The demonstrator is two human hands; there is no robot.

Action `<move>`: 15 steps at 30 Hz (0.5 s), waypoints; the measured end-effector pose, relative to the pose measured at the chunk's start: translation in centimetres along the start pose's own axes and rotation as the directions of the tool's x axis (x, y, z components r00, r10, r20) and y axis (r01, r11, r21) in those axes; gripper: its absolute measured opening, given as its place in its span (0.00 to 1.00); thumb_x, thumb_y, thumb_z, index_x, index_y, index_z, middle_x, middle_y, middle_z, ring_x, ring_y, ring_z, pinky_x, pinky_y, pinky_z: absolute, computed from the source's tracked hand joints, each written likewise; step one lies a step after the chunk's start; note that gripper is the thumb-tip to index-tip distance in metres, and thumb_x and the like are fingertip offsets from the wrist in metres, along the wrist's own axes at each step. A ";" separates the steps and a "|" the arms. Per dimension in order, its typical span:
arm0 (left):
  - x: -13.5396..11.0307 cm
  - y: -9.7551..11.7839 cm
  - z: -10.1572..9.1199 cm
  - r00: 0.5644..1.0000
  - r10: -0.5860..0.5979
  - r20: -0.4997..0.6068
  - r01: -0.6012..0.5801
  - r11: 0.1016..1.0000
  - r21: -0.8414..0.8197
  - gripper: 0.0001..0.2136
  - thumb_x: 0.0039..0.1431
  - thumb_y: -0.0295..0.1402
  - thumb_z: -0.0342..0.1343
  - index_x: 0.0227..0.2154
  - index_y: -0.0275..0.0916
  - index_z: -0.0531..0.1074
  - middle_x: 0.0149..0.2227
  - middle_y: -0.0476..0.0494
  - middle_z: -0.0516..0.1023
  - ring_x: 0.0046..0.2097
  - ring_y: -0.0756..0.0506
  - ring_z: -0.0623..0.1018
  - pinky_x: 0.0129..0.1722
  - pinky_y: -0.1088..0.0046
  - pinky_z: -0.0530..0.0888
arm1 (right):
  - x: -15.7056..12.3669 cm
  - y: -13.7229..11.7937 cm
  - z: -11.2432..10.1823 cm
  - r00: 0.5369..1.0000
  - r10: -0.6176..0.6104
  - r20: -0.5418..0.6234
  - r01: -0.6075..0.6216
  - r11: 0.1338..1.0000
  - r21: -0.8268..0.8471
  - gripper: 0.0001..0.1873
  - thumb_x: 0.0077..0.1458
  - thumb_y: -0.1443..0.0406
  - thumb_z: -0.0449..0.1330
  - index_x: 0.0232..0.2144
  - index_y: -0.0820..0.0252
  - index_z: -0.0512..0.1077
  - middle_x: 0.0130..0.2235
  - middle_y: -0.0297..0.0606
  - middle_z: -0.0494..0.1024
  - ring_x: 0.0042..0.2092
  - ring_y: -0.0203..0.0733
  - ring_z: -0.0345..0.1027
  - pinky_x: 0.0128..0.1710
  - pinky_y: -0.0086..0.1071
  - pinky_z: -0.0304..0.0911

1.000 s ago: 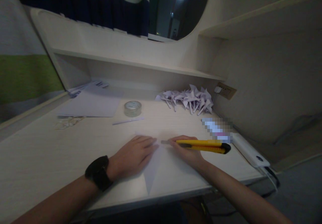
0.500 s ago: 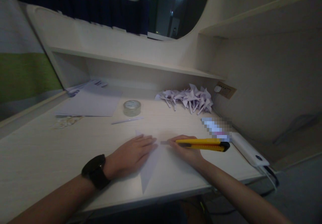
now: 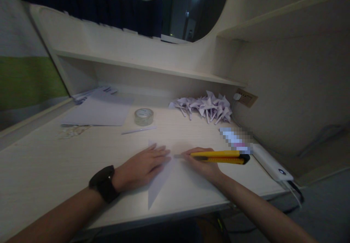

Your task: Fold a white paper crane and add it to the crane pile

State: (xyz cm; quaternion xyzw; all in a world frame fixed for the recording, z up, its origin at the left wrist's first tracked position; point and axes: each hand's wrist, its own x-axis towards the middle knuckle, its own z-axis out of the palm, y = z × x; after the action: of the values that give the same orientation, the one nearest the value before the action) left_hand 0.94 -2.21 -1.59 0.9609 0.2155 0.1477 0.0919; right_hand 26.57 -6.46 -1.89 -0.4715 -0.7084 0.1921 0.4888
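Observation:
My left hand [image 3: 142,164] lies flat, fingers stretched out, pressing a folded sheet of pale paper [image 3: 158,184] onto the desk [image 3: 54,170]. A black watch [image 3: 103,183] sits on that wrist. My right hand [image 3: 201,164] is closed round a yellow utility knife [image 3: 218,157], whose blade tip points left and meets the paper just beside my left fingertips. The knife lies almost level, its black end pointing right.
Behind the hands lie a roll of clear tape [image 3: 143,116], a white pen [image 3: 139,130] and a stack of paper sheets [image 3: 98,111]. Several folded paper cranes [image 3: 206,108] are heaped at the back right. A white power bank [image 3: 269,162] with cable lies at the desk's right edge.
The paper's lower point has swung to the left under my left hand. Both hands and the knife stay almost where they were.

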 end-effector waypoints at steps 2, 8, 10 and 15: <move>0.0 0.1 -0.1 1.000 -0.009 0.005 0.009 1.000 0.002 0.18 0.69 0.36 0.42 0.60 0.46 0.62 0.62 0.46 0.63 0.64 0.45 0.59 0.64 0.53 0.51 | 0.0 -0.1 0.0 1.000 0.009 -0.003 -0.009 1.000 -0.008 0.05 0.51 0.63 0.64 0.27 0.57 0.78 0.29 0.37 0.81 0.30 0.41 0.76 0.33 0.32 0.74; 0.0 0.1 -0.2 1.000 -0.011 0.011 0.011 1.000 0.012 0.18 0.69 0.36 0.41 0.60 0.45 0.61 0.63 0.45 0.63 0.65 0.45 0.59 0.64 0.53 0.50 | 0.1 -0.2 -0.1 1.000 0.007 -0.012 -0.007 1.000 -0.023 0.05 0.51 0.63 0.64 0.27 0.57 0.78 0.29 0.37 0.82 0.31 0.42 0.77 0.33 0.32 0.74; 0.0 0.1 -0.1 1.000 -0.008 0.010 0.008 1.000 0.011 0.18 0.69 0.36 0.41 0.60 0.46 0.61 0.63 0.46 0.62 0.65 0.44 0.58 0.64 0.53 0.50 | 0.1 -0.3 -0.1 1.000 0.003 -0.018 -0.003 1.000 -0.021 0.04 0.51 0.63 0.65 0.27 0.57 0.78 0.29 0.37 0.82 0.31 0.41 0.77 0.33 0.32 0.74; -0.1 -0.2 0.2 1.000 -0.009 0.010 0.009 1.000 -0.003 0.18 0.69 0.36 0.41 0.60 0.48 0.60 0.63 0.48 0.61 0.65 0.44 0.58 0.64 0.52 0.50 | 0.1 -0.3 -0.1 1.000 -0.001 -0.006 0.001 1.000 0.005 0.03 0.50 0.64 0.65 0.27 0.57 0.78 0.29 0.38 0.82 0.30 0.40 0.76 0.32 0.32 0.74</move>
State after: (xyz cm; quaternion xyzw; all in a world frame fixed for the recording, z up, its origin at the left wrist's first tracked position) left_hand 0.88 -2.09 -1.83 0.9605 0.2192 0.1427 0.0953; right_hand 26.52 -6.47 -1.59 -0.4705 -0.7067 0.1923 0.4922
